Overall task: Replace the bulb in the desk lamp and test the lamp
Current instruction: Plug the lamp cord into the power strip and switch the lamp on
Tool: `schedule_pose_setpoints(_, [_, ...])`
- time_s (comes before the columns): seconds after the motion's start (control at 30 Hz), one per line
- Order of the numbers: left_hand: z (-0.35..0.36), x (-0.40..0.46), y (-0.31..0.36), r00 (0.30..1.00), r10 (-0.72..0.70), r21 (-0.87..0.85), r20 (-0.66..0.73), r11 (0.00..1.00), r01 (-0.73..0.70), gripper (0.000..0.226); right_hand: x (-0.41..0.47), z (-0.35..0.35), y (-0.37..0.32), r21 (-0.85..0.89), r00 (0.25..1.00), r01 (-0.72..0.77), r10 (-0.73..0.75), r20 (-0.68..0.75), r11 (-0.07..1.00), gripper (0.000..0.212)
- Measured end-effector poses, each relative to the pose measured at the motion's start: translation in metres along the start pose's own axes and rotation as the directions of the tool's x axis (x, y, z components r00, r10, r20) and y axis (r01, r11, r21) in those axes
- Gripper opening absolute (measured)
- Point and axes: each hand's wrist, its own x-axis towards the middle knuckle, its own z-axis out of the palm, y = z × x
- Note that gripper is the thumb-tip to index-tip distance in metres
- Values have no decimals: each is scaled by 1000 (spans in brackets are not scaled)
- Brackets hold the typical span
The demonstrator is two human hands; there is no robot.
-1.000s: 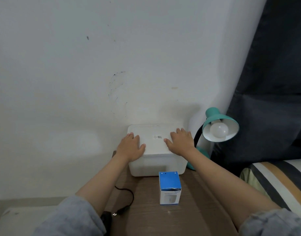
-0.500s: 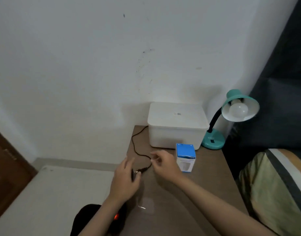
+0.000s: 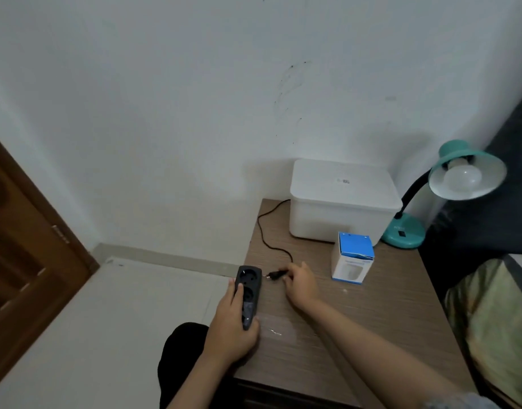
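A teal desk lamp (image 3: 404,231) stands at the table's back right, its shade tilted toward me with a white bulb (image 3: 462,178) inside, unlit. Its black cord (image 3: 264,231) runs along the table's left side. My right hand (image 3: 301,283) pinches the cord's black plug (image 3: 276,273), whose pins point at a black power strip (image 3: 248,293). My left hand (image 3: 233,323) grips that strip at the table's left edge. Plug and strip are a small gap apart. A blue and white bulb box (image 3: 352,258) stands upright in front of the lamp.
A white lidded storage box (image 3: 342,202) sits against the wall on the wooden table (image 3: 372,320). A brown door (image 3: 23,246) is at the left. A bed with striped bedding (image 3: 496,320) borders the table's right side. Light floor lies to the left.
My hands left the white box and came down to the cord. The left hand picked up the power strip, and the right hand took the plug and brought it beside the strip.
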Motion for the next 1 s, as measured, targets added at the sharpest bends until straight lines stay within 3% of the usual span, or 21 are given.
schedule_pose_setpoints(0.13, [2,0,-3,1000,9,-3,-22,1000,-9,80,2,-1,3,11,1000,15,-14,-20,1000,14])
schedule_pose_setpoints(0.3, [3,0,-4,999,23,-5,-40,1000,-23,79,5,-7,7,-22,997,55,-54,52,998,24])
schedule_pose_setpoints(0.53, [3,0,-4,998,32,-6,-50,999,-32,78,3,-9,9,1,994,89,-89,64,996,13])
schedule_pose_setpoints(0.73, [4,0,-5,998,39,4,-51,999,-39,79,-2,-13,3,233,999,41,-40,-9,972,11])
schedule_pose_setpoints(0.87, [4,1,-5,998,28,3,-52,1000,-28,80,-5,-11,-4,471,996,-51,80,-42,881,16])
schedule_pose_setpoints(1.0, [4,1,-5,998,27,5,-51,1000,-26,80,-9,-10,-18,625,991,-40,111,-75,780,20])
